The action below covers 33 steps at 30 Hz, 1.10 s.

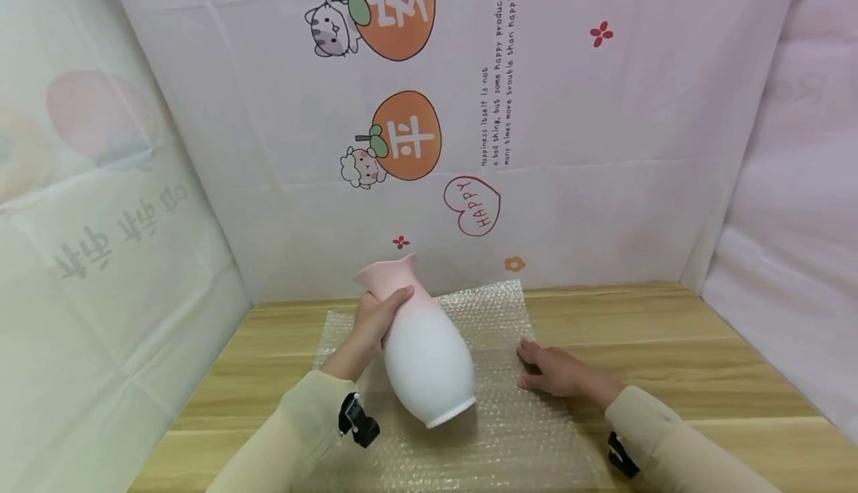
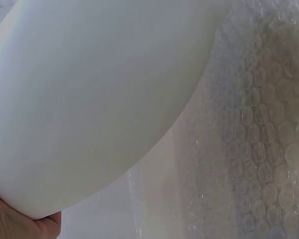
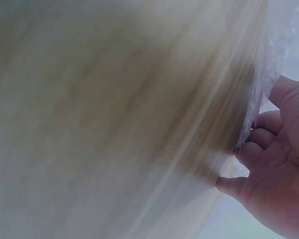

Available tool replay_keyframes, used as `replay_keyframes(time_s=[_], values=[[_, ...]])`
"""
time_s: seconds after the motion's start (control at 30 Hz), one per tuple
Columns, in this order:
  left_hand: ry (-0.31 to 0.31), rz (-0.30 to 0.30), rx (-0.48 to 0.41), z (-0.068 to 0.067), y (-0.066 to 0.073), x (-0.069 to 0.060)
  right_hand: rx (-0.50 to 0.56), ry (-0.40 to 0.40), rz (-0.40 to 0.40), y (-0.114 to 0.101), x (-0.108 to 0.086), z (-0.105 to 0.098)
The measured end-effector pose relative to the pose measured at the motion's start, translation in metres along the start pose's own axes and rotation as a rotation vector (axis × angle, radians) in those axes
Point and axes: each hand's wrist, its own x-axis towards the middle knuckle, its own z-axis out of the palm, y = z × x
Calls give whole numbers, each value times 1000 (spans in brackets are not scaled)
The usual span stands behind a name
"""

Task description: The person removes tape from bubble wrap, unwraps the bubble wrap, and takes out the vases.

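Note:
My left hand [image 1: 373,323] grips a vase [image 1: 429,359] around its neck, thumb on the near side. The vase is white with a pink flared rim and leans, mouth to the upper left and base to the lower right. Its white body fills much of the left wrist view, with part of the left hand [image 2: 20,219] at the lower corner. Beneath it a sheet of bubble wrap [image 1: 516,433] is spread out. At the wrap's right edge rests my right hand [image 1: 556,371], thumb and index finger apart. Its fingertips [image 3: 249,149] touch the edge in the right wrist view.
The wrap lies on a wood-grain table [image 1: 623,329]. A white printed cloth [image 1: 570,143] hangs behind it, with more cloth on the left [image 1: 134,292] and right sides. Black straps with buckles [image 1: 358,420] sit at both wrists.

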Motion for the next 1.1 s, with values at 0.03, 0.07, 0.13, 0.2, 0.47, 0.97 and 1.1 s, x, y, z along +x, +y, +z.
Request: replay_keyframes(time_s=[0.03,0.07,0.13,0.2,0.47,0.97,1.1], values=[[13,10,-3,-1,0,0,2,0,1,0,0,0],[26,22,-1,-2,0,-1,2,0,2,0,0,0],[49,52,-10,-4,2,-2,12,-5,12,-1,-1,-1],[71,87,-25,-6,3,-3,20,-12,27,-2,-1,-2],[125,160,3,-18,7,-8,22,-18,50,-3,-2,-3],[221,338,92,-48,13,-6,33,-9,22,-5,-2,-2],[241,390,114,-55,14,-3,31,-9,28,-5,-3,-3]])
